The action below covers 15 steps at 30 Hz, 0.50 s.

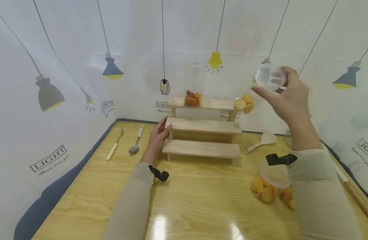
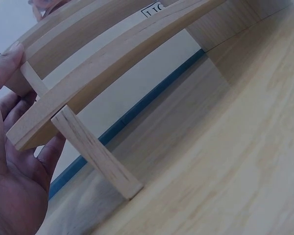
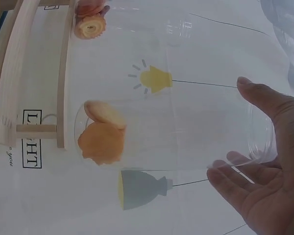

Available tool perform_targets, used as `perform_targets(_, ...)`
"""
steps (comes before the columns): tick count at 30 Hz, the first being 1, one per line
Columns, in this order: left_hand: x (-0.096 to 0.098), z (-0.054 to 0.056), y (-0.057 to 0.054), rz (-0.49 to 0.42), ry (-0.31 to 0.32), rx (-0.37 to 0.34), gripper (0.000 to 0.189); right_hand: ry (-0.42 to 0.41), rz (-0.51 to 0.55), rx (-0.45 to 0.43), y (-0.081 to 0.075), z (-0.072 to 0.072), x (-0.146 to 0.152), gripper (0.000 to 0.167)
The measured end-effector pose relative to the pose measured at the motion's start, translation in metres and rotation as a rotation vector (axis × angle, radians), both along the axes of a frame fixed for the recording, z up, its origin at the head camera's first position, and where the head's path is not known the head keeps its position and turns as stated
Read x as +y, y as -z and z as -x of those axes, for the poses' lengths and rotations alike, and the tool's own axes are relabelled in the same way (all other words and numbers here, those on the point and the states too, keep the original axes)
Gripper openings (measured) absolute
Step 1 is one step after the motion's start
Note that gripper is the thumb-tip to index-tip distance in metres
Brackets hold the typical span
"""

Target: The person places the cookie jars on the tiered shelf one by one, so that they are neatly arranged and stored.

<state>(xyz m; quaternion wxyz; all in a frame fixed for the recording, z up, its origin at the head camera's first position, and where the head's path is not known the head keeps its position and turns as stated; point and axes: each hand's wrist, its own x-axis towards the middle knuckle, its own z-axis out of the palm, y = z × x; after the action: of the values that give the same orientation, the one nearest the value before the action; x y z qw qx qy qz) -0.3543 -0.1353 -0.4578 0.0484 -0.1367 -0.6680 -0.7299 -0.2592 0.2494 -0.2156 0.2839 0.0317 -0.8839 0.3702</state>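
My right hand [image 1: 293, 96] is raised at the right, thumb and fingers curled round the lidded top of a tall clear jar [image 3: 186, 137]. Several cookies [image 3: 102, 143] lie at the jar's bottom, which is level with the top shelf's right end in the head view. My left hand [image 1: 156, 138] grips the left end of the middle shelf of a three-step wooden stand [image 1: 203, 126]. In the left wrist view its thumb and fingers are around the board's end. On the top shelf, toward the left, stands another clear jar with brown and orange snacks [image 1: 193, 100].
A spoon [image 1: 135, 146] and a yellow-handled fork [image 1: 113, 150] lie left of the stand. To its right is a cream-coloured rice paddle [image 1: 263, 141]. Lidded clear containers of orange snacks [image 1: 266, 191] stand near my right forearm. A wooden-handled utensil [image 1: 359, 200] lies along the right edge.
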Motion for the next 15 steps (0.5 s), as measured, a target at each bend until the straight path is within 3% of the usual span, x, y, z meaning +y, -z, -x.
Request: perform_targets(15,-0.002,0.001,0.001,-0.012,0.006,0.008,0.067,-0.043,-0.018,-0.032,0.001,0.034,-0.036,0.101)
